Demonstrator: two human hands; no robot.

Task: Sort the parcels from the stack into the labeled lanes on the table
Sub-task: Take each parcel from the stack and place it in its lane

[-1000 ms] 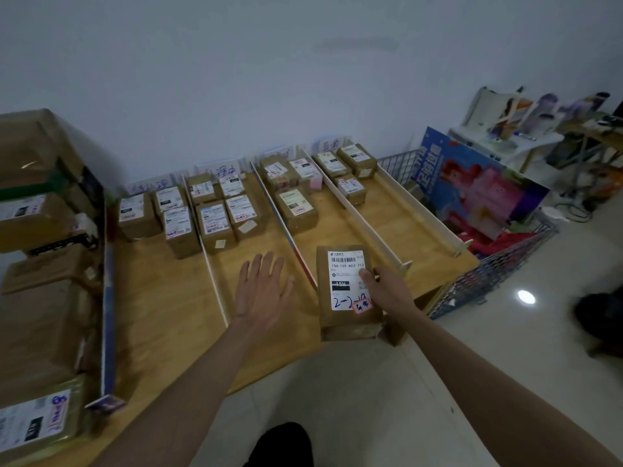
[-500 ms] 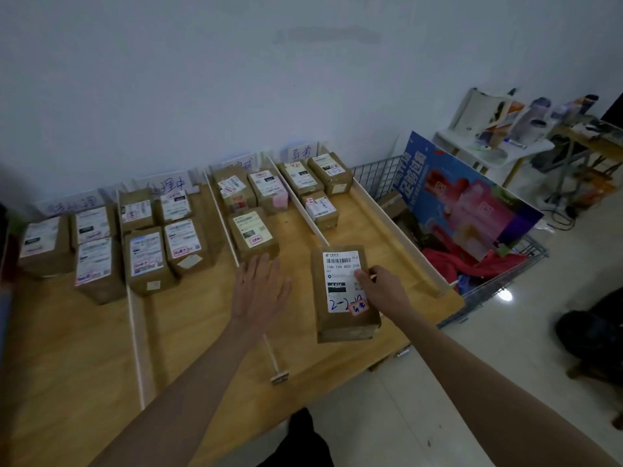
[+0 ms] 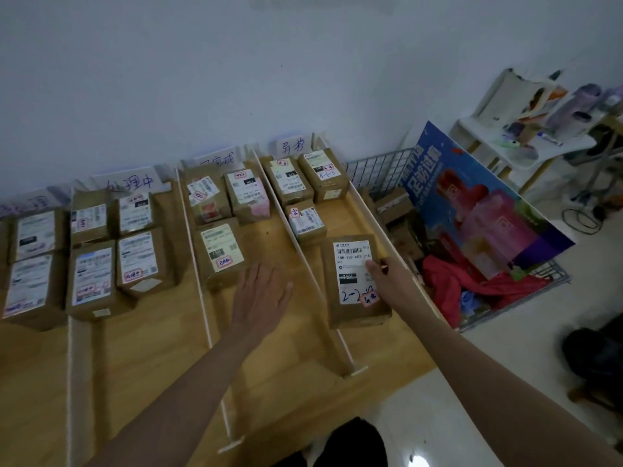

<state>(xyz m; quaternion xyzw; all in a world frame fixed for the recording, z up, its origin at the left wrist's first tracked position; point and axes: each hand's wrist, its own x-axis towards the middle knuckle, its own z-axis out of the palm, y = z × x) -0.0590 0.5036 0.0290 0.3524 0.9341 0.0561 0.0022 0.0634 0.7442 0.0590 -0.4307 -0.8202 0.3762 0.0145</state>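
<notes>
1. Currently right hand [image 3: 387,279] grips parcel [image 3: 355,281] by its right edge, thumb on the label, in the rightmost lane
2. Left hand [image 3: 261,296] flat, fingers spread, left of parcel across a divider [image 3: 308,264]

A wooden desk [image 3: 141,358] stands against the wall, split into lanes by thin white dividers [image 3: 199,261] running from back edge to front edge. Taped brown parcels [image 3: 219,252] with white labels sit toward the back edge in each lane. Handwritten paper signs [image 3: 129,183] stand along the back edge.
</notes>
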